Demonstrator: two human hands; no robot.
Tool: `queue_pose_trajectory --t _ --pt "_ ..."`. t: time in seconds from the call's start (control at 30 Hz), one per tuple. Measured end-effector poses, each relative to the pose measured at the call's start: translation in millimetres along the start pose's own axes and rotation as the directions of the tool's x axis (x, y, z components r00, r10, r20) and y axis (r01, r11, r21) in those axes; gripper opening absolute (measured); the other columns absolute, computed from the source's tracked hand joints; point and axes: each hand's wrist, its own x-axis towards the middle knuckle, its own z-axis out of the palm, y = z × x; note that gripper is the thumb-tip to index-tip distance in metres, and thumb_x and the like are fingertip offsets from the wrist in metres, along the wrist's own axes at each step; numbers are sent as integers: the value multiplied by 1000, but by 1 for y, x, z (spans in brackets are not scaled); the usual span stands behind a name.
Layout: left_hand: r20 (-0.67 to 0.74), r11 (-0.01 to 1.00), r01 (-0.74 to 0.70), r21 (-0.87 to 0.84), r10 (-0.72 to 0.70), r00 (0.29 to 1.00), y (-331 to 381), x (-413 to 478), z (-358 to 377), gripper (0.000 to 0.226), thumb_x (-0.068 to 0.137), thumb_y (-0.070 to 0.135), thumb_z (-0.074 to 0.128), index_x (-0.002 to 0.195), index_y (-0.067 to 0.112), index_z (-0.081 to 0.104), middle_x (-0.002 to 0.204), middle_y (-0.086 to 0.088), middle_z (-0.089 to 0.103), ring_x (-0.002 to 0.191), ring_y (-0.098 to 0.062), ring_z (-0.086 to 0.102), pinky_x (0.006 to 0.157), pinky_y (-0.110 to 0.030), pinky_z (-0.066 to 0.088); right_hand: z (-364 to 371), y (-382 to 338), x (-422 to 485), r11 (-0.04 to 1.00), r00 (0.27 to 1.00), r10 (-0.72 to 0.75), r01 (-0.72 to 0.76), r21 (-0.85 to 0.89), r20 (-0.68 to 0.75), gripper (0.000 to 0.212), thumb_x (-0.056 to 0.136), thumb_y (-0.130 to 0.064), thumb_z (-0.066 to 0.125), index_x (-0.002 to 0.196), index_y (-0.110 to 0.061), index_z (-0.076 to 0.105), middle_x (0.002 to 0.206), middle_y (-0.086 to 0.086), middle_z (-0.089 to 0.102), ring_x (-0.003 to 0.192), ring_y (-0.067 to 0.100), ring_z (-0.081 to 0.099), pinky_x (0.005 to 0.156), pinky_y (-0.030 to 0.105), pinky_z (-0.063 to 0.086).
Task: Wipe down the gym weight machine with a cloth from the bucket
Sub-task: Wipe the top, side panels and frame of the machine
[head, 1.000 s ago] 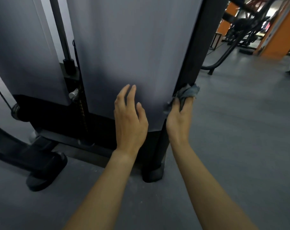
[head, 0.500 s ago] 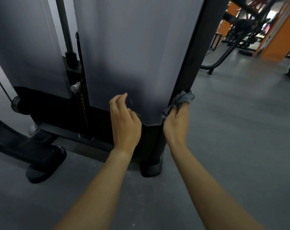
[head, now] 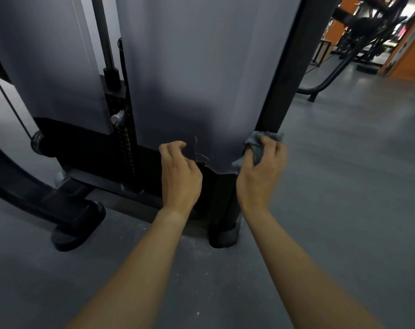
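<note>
The weight machine's grey shroud panel (head: 197, 74) fills the upper middle, with a black upright post (head: 287, 67) along its right edge. My right hand (head: 261, 172) grips a crumpled grey cloth (head: 257, 144) and holds it against the panel's lower right corner, beside the post. My left hand (head: 180, 174) hovers at the panel's bottom edge with its fingers curled, holding nothing. The bucket is out of view.
The weight stack and guide rod (head: 121, 129) show in the gap left of the panel. A black frame foot (head: 76, 229) lies on the grey floor at left, and the post's foot (head: 223, 236) stands between my forearms. Other gym machines (head: 358, 36) stand far right by an orange wall.
My left hand has come off the panel, slid down to its bottom edge and curled its fingers. My right hand has moved the cloth down the post towards the panel's lower corner.
</note>
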Motion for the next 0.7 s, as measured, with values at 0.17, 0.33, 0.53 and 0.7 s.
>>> queue_pose_trajectory --t 0.17,0.33,0.53,0.7 --pt "25 999 -36 18 35 999 2 -2 2 30 99 3 50 129 11 48 132 -2 42 93 -11 58 77 -22 50 2 16 -18 997 995 20 -13 -71 96 32 100 -11 59 132 -11 57 130 8 56 120 22 46 100 29 39" --pt "92 997 -80 -1 80 993 14 -7 11 29 100 7 52 128 14 49 125 1 44 97 -11 59 75 -18 48 -8 35 -40 984 936 179 -164 -75 302 30 97 -6 60 126 -14 59 126 4 58 116 24 49 100 45 47" --pt "169 988 -154 -28 156 973 35 -11 21 28 101 11 54 126 16 45 127 2 42 93 -7 56 68 -10 45 -8 0 4 981 987 115 -131 145 110 27 97 -14 64 124 -16 63 121 1 61 113 22 58 99 43 51" --pt "191 985 -171 -24 172 966 39 -12 20 28 100 14 59 122 17 43 126 0 42 93 -9 57 73 -15 47 -8 11 -10 998 988 37 -44 47 147 36 96 -14 65 132 -13 59 128 6 57 118 24 53 103 35 46"
